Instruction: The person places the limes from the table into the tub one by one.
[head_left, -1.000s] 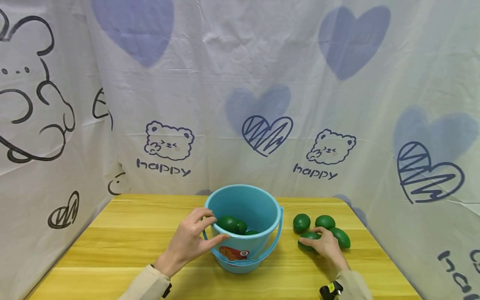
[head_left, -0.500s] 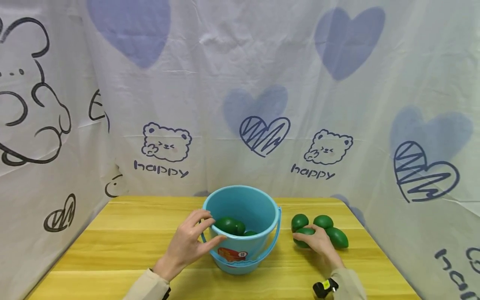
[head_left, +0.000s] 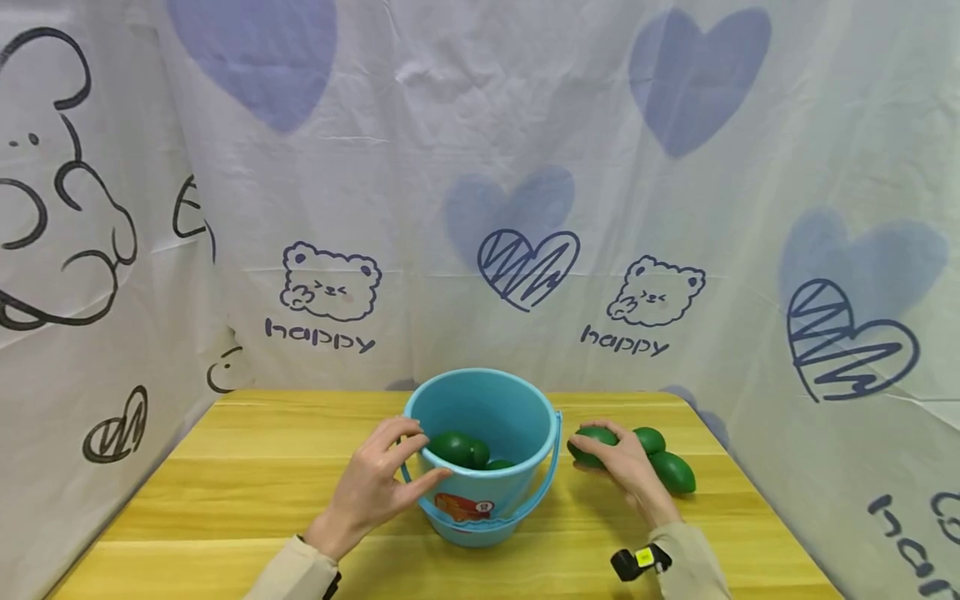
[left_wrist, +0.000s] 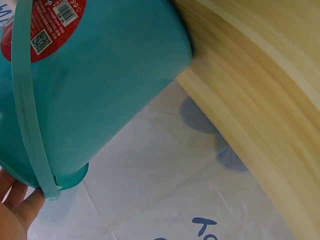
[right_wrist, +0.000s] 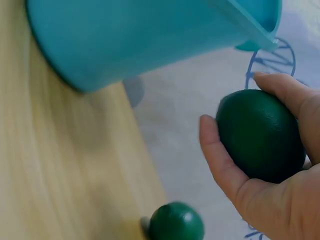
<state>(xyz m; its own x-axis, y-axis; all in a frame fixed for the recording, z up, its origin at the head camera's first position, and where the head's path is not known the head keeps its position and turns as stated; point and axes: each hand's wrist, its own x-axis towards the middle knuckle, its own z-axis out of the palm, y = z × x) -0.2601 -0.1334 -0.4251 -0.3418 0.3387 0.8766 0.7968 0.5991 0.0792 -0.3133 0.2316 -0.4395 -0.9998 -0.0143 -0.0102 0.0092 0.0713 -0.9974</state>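
A light blue bucket (head_left: 483, 400) stands upright on the table, with several green limes (head_left: 450, 447) inside. My left hand (head_left: 375, 479) holds the bucket's left rim between fingers and thumb; in the left wrist view, the fingertips (left_wrist: 31, 205) sit by the handle's joint. To the right of the bucket, my right hand (head_left: 633, 475) grips a smooth green lime (right_wrist: 260, 135) between thumb and fingers, raised off the table. Just behind that hand lie a round lime (head_left: 648, 440) and a more pointed lime (head_left: 673, 472).
The bucket's handle (head_left: 542, 492) hangs down over its front. Pale wood covers the tabletop (head_left: 300, 442), which ends at a white printed cloth (head_left: 420, 208) behind. Another lime (right_wrist: 177, 222) shows low in the right wrist view.
My right hand has lifted a lime from the table and carried it up and left toward the bucket. The left hand has stayed on the rim.
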